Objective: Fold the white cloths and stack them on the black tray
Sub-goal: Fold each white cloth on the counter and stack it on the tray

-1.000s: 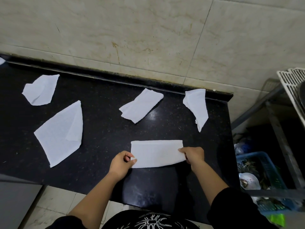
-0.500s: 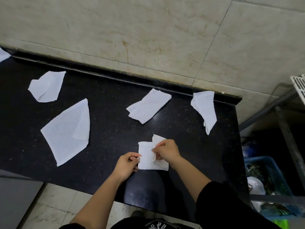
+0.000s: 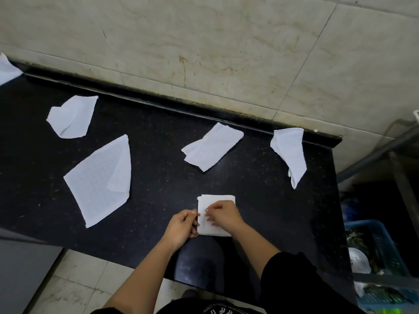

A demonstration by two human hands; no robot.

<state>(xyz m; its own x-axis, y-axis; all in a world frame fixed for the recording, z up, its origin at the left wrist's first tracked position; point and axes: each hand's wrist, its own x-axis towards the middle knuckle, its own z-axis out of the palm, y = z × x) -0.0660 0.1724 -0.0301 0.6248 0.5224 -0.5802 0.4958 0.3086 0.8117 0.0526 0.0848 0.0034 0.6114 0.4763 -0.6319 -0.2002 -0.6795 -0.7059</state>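
Folded cloth: a small white square, several layers thick, flat on the counter near its front edge, partly under both hands.
Left hand: at the cloth's left edge, thumb and forefinger closed on that edge in a pinch.
Right hand: lies on top of the cloth, fingers bent, tips on the upper layer; whether it presses or nips a layer cannot be told.
Handling: judged light, soft and limp, not fragile. With no stiffness of its own, the layers would likely fall open if it is lifted by one corner. The glossy counter may let it skid under a sideways push.
Where to hold: probably along a closed fold, all layers pinched together, or flat between fingers below and thumb above.
Loose cloths: big cloth at left, small cloth behind it, mid cloth, right cloth at the rear lip. All are well apart from the hands; a corner scrap shows at the frame's left edge.
Tray: not in view.
Surround: tiled wall behind; blue crate below, right.
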